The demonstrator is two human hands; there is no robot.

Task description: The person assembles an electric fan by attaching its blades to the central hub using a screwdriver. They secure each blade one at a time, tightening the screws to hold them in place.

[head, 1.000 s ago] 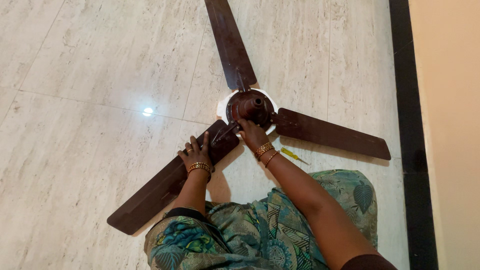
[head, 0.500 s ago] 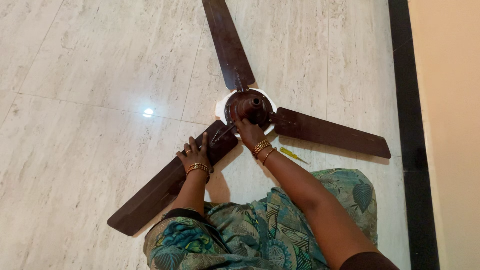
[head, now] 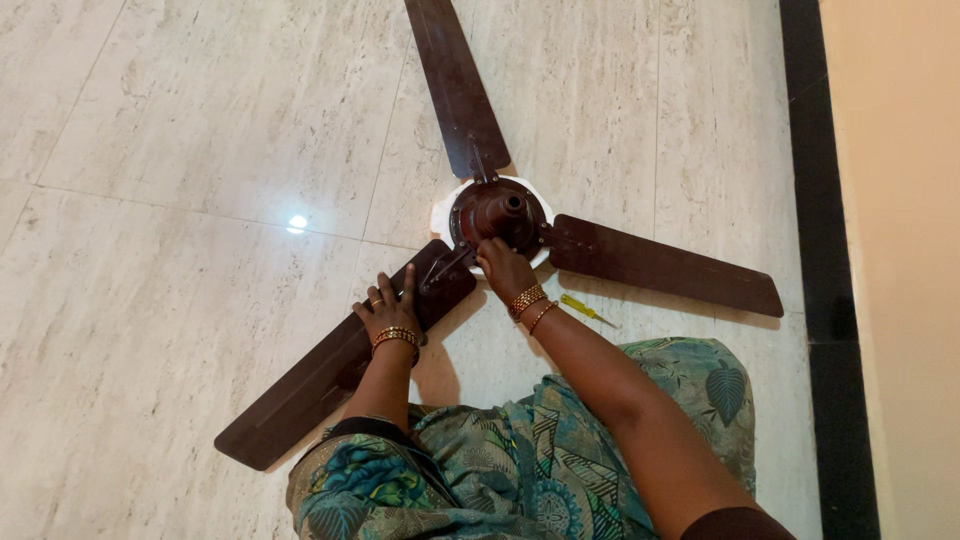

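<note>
Left hand [head: 388, 310] flat and open on the near fan blade [head: 330, 370], same as before. Right hand [head: 503, 268] pulled back a little from the fan hub [head: 500, 215], fingers curled at its edge; grip hard to tell. Screwdriver [head: 585, 310] untouched on floor [head: 200, 150].

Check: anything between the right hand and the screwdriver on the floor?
Nothing visible. The right hand rests on the fan hub; the yellow screwdriver lies on bare floor just right of that wrist.

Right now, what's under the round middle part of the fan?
A white piece peeks out around the dark motor hub, lying on the tiled floor. Its middle is hidden by the hub, and the right hand covers the near edge.
</note>
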